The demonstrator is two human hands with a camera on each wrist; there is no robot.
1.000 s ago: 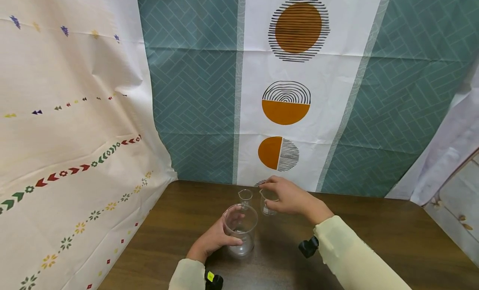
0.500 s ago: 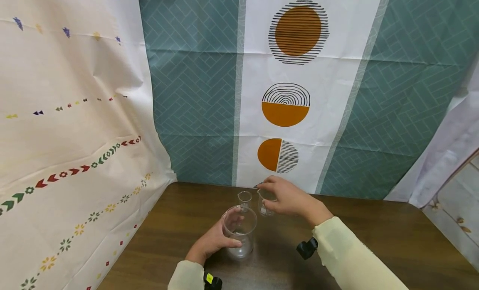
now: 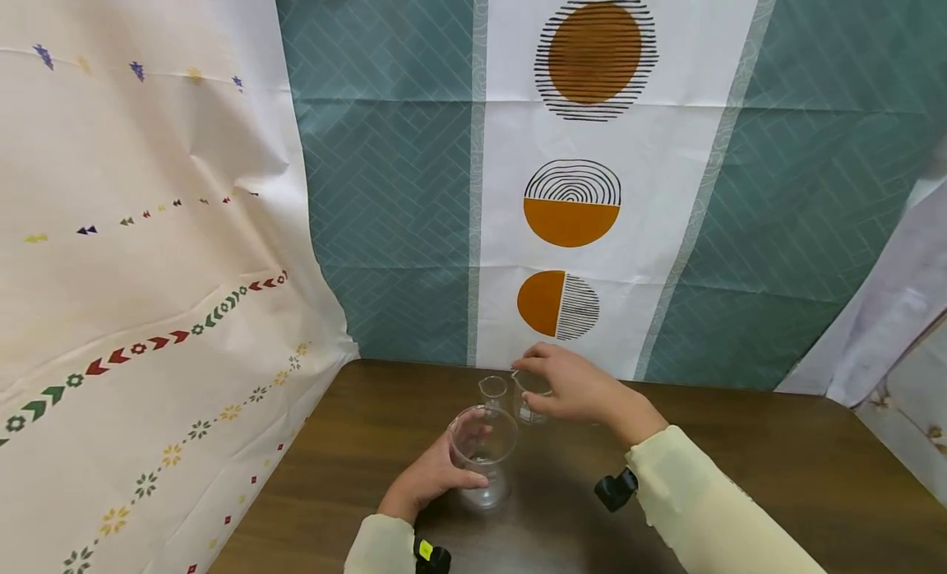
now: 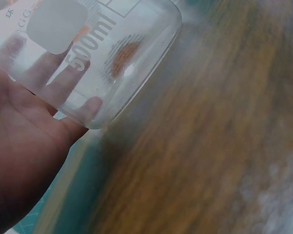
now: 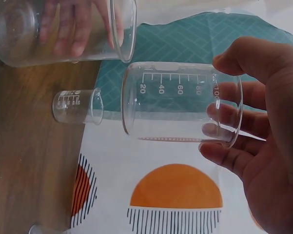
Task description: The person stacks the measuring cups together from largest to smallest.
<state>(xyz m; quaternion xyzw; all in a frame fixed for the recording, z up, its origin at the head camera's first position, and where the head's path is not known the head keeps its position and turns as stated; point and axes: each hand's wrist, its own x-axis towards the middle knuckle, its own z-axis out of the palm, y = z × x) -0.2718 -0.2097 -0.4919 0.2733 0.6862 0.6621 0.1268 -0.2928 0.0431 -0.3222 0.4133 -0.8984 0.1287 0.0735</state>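
Note:
My left hand [image 3: 431, 475] grips a large clear glass beaker [image 3: 484, 442] round its left side. White print on its wall reads 500ml in the left wrist view; whether its base touches the table I cannot tell. My right hand [image 3: 573, 386] holds a smaller glass beaker [image 5: 170, 102] by its rim, thumb on one side and fingers on the other. That one is upright, with a white scale up to 100. Between the two, farther back, a very small beaker [image 5: 77, 106] with a pouring lip stands on the table. All three beakers look empty.
The brown wooden table [image 3: 710, 467] extends to both sides of the hands. A green and white patterned cloth [image 3: 392, 229] hangs behind its far edge, and a cream cloth [image 3: 148, 311] hangs on the left. Another glass rim [image 5: 35, 229] peeks in at the right wrist view's lower edge.
My right hand has shifted slightly left with its beaker, closer to the very small beaker. The left hand keeps its grip on the large beaker. The head view has swayed a little.

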